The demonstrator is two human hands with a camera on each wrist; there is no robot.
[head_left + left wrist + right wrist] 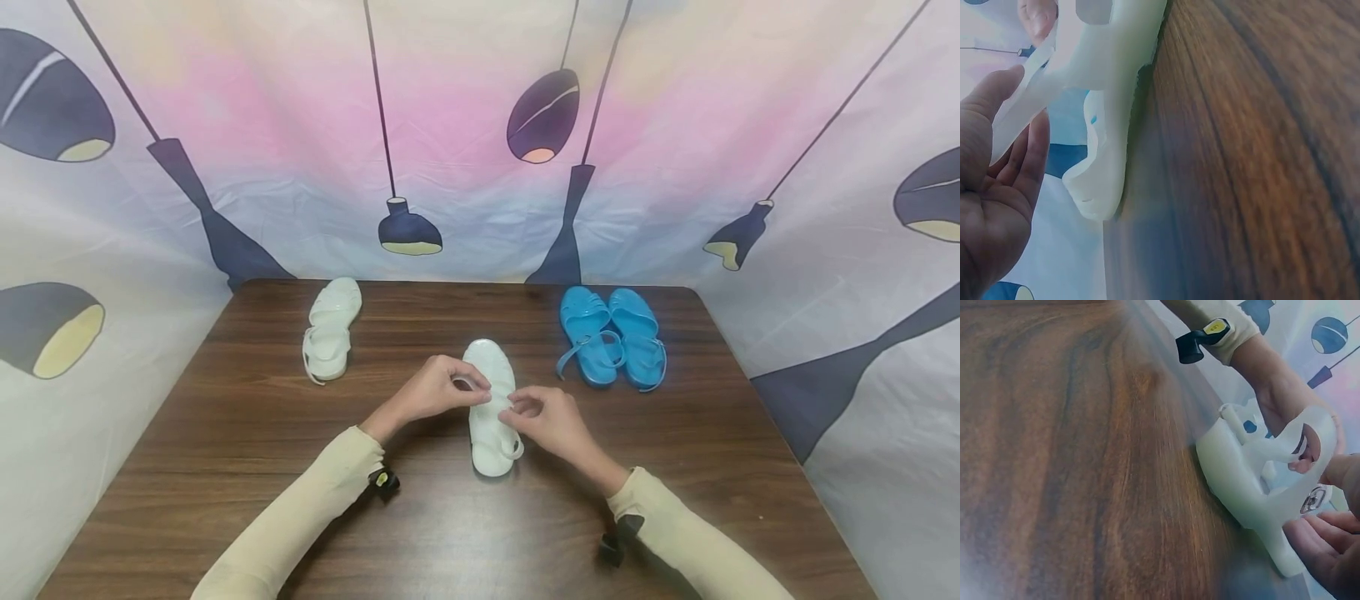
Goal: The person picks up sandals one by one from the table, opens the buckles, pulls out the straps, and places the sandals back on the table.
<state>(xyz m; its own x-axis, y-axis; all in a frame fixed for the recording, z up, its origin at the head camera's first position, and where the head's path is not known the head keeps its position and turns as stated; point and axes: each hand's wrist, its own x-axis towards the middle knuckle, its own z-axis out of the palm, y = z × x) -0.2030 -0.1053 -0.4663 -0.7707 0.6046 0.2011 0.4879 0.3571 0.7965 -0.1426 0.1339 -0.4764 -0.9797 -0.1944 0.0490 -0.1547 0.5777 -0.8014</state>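
Note:
A white sandal (491,446) lies on the table with its toe toward the back. My left hand (442,387) pinches its strap (1019,112), the thumb on one side and the fingers on the other in the left wrist view. From the other side, my right hand (547,421) holds the sandal at the small metal buckle (1315,499), with curled fingers around that spot. The ankle part of the sandal (1235,475) stands up as an open loop in the right wrist view. Part of the strap is hidden behind the fingers.
Another white sandal (330,333) lies at the back left of the brown wooden table (247,467). Two blue sandals (596,354) sit side by side at the back right, one with its strap loose. A cloth printed with lamps (300,100) hangs around the table.

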